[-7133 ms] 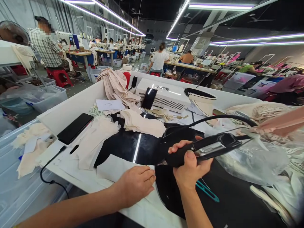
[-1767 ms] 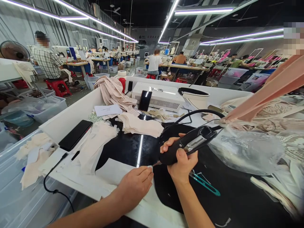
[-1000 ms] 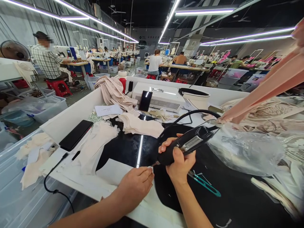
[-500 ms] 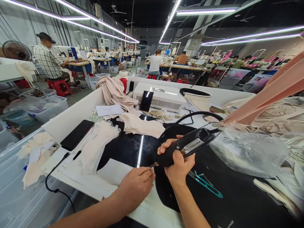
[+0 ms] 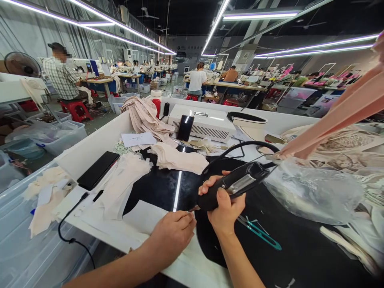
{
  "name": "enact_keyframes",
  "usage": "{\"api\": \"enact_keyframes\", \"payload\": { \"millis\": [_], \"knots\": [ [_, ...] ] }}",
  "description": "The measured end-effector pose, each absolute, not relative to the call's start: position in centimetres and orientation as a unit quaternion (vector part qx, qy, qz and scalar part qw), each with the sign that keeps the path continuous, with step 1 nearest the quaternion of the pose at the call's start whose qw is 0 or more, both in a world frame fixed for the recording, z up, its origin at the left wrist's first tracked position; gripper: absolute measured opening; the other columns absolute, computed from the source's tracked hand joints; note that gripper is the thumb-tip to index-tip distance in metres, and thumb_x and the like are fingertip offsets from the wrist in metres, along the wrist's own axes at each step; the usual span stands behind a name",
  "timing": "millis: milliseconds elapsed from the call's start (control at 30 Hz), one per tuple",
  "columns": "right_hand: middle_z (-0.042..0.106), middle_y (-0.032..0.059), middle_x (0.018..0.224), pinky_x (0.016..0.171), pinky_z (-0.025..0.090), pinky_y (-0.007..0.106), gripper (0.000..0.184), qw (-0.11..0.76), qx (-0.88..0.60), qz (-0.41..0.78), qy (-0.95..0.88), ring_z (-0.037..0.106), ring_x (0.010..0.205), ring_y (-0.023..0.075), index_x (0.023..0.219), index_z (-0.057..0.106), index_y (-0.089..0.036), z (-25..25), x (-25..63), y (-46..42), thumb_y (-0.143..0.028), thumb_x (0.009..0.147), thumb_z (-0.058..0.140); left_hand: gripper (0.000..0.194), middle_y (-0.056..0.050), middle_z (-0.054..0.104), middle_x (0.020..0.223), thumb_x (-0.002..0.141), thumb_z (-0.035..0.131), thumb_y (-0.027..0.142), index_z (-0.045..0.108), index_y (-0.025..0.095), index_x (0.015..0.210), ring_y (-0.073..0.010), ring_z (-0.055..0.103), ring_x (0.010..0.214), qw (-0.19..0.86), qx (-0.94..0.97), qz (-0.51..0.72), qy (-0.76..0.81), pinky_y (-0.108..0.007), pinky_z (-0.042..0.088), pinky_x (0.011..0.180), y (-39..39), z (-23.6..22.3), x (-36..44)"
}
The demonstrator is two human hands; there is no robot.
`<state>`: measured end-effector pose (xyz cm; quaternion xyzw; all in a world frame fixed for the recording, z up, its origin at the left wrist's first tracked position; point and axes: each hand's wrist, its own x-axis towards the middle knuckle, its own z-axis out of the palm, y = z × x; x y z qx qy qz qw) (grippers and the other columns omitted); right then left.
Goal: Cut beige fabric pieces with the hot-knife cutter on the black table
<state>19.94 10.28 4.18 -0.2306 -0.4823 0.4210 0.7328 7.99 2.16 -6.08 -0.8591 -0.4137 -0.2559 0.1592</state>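
Note:
My right hand (image 5: 224, 209) is wrapped round a black corded hand tool (image 5: 237, 185), its metal tip pointing down-left at the fingertips of my left hand. My left hand (image 5: 173, 234) rests knuckles-up on a white fabric piece (image 5: 144, 216), fingers curled and pinching its edge right at the tool's tip. Both hands work over a glossy black tabletop (image 5: 162, 186). The tool's black cable (image 5: 240, 146) loops up behind it.
Teal thread snips (image 5: 260, 233) lie just right of my right wrist. Beige fabric pieces (image 5: 177, 158), a black phone (image 5: 98, 170), a white machine box (image 5: 202, 122) and a clear plastic bag (image 5: 312, 192) crowd the table. A pink strip (image 5: 336, 120) crosses at right. Other workers sit in the background.
Almost nothing has moved. My right hand with the tool has shifted slightly left and lower toward my left fingertips over the last seconds; the left hand stays on the white fabric.

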Motion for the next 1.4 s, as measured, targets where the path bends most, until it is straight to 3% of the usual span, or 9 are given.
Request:
{"api": "enact_keyframes", "payload": {
  "millis": [167,400,633,933,1400],
  "knots": [
    [0.066,-0.0047,0.079,0.052,0.053,0.028,0.040,0.736,-0.231,0.417,-0.481,0.059,0.057,0.0132,0.115,0.062,-0.029,4.3,19.9,10.3,-0.041,0.083,0.084,0.026,-0.011,0.077,0.120,0.113,0.047,0.017,0.068,0.009,0.126,-0.0157,0.073,0.114,0.150,-0.855,-0.274,-0.413,-0.026,0.059,0.099,2.1,-5.6,7.9],
    [0.067,-0.0045,0.079,0.054,0.054,0.029,0.041,0.740,-0.250,0.394,-0.483,0.062,0.058,0.0142,0.113,0.062,-0.029,5.9,21.7,9.5,-0.041,0.082,0.086,0.025,-0.009,0.075,0.130,0.111,0.053,0.023,0.069,0.016,0.127,-0.0193,0.071,0.116,0.066,-0.850,-0.282,-0.440,-0.033,0.060,0.097,2.5,-3.2,4.8],
    [0.067,-0.0043,0.078,0.053,0.056,0.030,0.039,0.741,-0.266,0.386,-0.481,0.064,0.057,0.0144,0.113,0.068,-0.029,6.2,23.4,7.4,-0.042,0.082,0.087,0.029,-0.010,0.071,0.139,0.113,0.046,0.021,0.068,0.016,0.131,-0.0220,0.064,0.131,0.115,-0.834,-0.284,-0.459,-0.039,0.056,0.111,3.2,-1.3,1.2],
    [0.067,-0.0037,0.079,0.054,0.057,0.030,0.035,0.751,-0.264,0.369,-0.480,0.063,0.058,0.0141,0.113,0.068,-0.030,5.4,23.4,7.4,-0.040,0.085,0.085,0.021,-0.008,0.075,0.113,0.111,0.052,0.018,0.068,0.014,0.123,-0.0199,0.070,0.108,0.069,-0.864,-0.327,-0.376,-0.034,0.060,0.100,1.3,-0.8,5.0],
    [0.071,-0.0040,0.078,0.055,0.057,0.028,0.036,0.764,-0.229,0.374,-0.473,0.065,0.057,0.0132,0.113,0.070,-0.029,5.1,23.0,8.3,-0.040,0.084,0.088,0.017,-0.004,0.069,0.105,0.105,0.067,0.025,0.065,0.015,0.119,-0.0212,0.065,0.097,0.059,-0.877,-0.284,-0.383,-0.034,0.057,0.091,2.2,-1.6,6.7]
  ]
}}
